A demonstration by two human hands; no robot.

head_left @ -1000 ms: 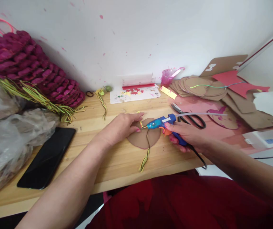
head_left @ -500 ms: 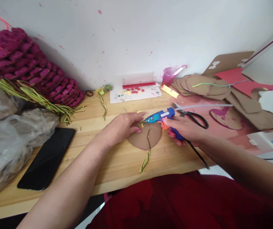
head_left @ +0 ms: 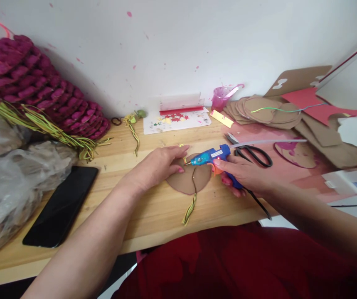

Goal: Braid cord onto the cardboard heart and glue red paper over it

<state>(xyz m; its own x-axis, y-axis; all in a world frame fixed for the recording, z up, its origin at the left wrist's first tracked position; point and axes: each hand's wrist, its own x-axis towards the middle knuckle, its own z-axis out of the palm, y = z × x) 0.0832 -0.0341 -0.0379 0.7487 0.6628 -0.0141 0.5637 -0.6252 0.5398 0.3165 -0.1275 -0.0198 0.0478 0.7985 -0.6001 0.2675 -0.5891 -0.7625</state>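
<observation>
Glue gun [head_left: 209, 156] nozzle points nine o'clock, long axis nine-to-three.
I see my right hand [head_left: 243, 174] gripping it, left hand [head_left: 158, 166] open flat on disc [head_left: 186, 185]; wooden table [head_left: 153, 216], white wall [head_left: 178, 50].

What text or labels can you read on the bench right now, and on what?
No text is legible.
Label on the glue gun: too small to read.
Blue patches on the white box: blurred, unreadable.
Stars on the sticker sheet: shapes only, no words seen.

We're standing in a craft workshop: cardboard cut-outs [head_left: 268, 110] are lying heaped on the tabletop [head_left: 153, 216], magenta woven pieces [head_left: 41, 95] are leaning against the paint-flecked wall [head_left: 166, 41], a glue gun [head_left: 211, 155] is glowing beside scissors [head_left: 253, 153].
</observation>
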